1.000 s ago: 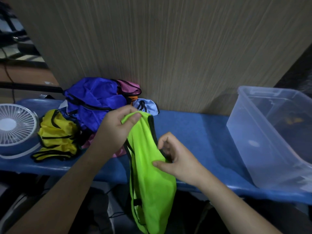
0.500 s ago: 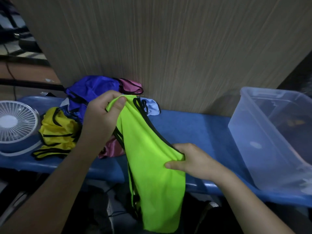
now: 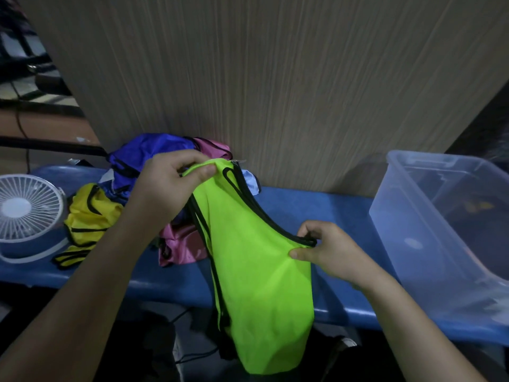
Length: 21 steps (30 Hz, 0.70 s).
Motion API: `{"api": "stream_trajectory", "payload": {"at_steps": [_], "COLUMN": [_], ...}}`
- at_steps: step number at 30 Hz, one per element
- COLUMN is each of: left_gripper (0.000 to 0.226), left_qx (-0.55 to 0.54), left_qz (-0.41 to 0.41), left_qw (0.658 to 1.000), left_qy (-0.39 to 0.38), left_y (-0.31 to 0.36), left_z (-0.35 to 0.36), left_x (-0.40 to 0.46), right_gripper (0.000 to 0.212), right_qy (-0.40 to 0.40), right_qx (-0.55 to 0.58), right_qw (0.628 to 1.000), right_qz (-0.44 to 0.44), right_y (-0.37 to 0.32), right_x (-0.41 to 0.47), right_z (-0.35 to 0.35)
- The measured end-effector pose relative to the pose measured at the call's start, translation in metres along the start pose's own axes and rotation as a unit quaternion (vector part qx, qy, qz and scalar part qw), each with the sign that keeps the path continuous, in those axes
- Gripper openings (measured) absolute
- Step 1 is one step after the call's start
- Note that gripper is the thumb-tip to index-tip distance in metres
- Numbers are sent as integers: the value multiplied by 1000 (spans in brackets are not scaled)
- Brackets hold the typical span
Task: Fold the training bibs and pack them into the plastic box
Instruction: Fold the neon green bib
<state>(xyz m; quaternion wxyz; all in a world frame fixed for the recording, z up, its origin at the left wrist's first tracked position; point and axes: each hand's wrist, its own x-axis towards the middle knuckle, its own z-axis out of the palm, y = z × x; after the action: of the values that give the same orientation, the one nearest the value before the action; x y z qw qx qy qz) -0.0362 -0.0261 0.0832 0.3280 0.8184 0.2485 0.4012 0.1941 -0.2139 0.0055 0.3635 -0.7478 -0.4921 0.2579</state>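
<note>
Left hand (image 3: 168, 186) pinches the green bib (image 3: 256, 271) at its top, right hand (image 3: 327, 252) its armhole edge; its length hangs past the bench's (image 3: 316, 208) front edge.

Both forearms are bare, with no sleeves showing anywhere up to the frame edge. The left hand (image 3: 168, 186) and right hand (image 3: 327, 252) wear no gloves, rings or watch.

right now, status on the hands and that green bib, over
Left hand pinches neon green mesh bib at its top; right hand pinches its black-trimmed edge. Bib hangs unfolded. Clear plastic box to the right, path unblocked.
</note>
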Motion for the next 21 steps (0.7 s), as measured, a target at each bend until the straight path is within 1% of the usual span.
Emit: {"api": "stream_trajectory", "payload": {"at_steps": [2, 4, 7, 8, 12, 17, 19, 21], "left_gripper": [9, 9, 11, 12, 11, 10, 9, 7], "left_qx": [-7, -42, -155, -174, -156, -95, -77, -71], "left_qz": [-43, -81, -114, -118, -101, -39, -16, 13], "left_qw": [999, 996, 981, 978, 983, 994, 996, 996], "left_qy": [3, 1, 2, 2, 10, 37, 46, 55], "left_y": [4, 6, 7, 6, 7, 11, 10, 9], "left_z": [6, 13, 23, 26, 36, 52, 58, 62], "left_x": [9, 18, 31, 36, 63, 86, 90, 94], "right_gripper": [27, 26, 26, 26, 24, 22, 23, 25], "right_qy": [-20, -33, -33, -30, -1, 51, 69, 91], "right_qx": [84, 147, 184, 191, 214, 225, 220, 178], "right_qw": [995, 985, 977, 976, 972, 969, 971, 980], "right_qz": [49, 88, 99, 97, 93, 85, 62, 19], "right_y": [-1, -4, -8, -8, -9, -1, 3, 7], "right_x": [1, 2, 9, 12, 28, 51, 61, 70], "right_z": [-5, -8, -12, -14, -24, -29, -28, -25]}}
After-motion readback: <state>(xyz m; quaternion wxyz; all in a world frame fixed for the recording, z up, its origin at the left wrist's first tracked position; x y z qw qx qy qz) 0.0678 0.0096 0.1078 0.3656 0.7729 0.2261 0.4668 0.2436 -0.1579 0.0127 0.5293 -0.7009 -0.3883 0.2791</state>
